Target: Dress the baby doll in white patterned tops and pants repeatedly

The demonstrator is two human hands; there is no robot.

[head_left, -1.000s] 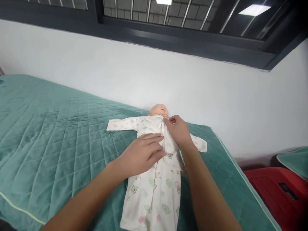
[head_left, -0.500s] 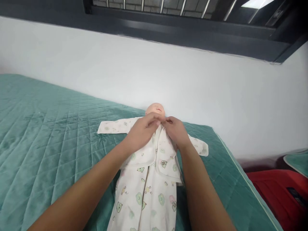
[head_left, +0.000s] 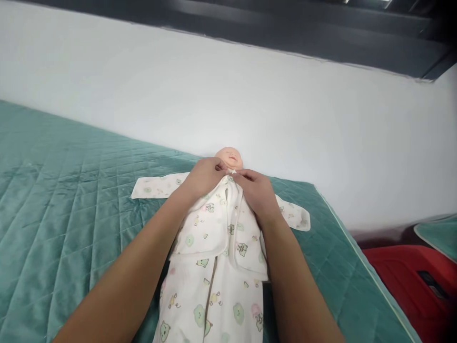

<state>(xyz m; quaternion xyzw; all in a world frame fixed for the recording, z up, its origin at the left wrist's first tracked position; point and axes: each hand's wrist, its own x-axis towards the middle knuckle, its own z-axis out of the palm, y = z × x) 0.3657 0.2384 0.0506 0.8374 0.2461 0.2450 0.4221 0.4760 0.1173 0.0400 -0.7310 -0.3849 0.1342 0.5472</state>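
Two hands now meet at the neckline of a patterned jacket (head_left: 200, 233) on a doll (head_left: 229, 156), lying on a green quilt (head_left: 89, 205). One second ago the left hand (head_left: 207, 175) lay spread over the chest; now its thumb and fingers pinch the collar on their side. Right of it, a small strip of collar shows between the fingertips, where half a second ago the hands hid it. The right hand (head_left: 254, 188) remains at the neckline, pinching the other collar edge.

At left, the quilt spreads wide and bare beside the forearm. Behind the doll's head, the quilt's far edge runs close along a white wall (head_left: 143, 85), leaving little room there. Rightward, a narrower strip of quilt reaches its piped edge, with a red object (head_left: 400, 281) beyond.

One sleeve stretches left, nearly level; the front flaps hang apart below the collar, over patterned trousers (head_left: 232, 305). The doll's long axis runs from its head at the wall toward the wearer, slanting slightly left, face up. The other sleeve points right and slightly nearer.
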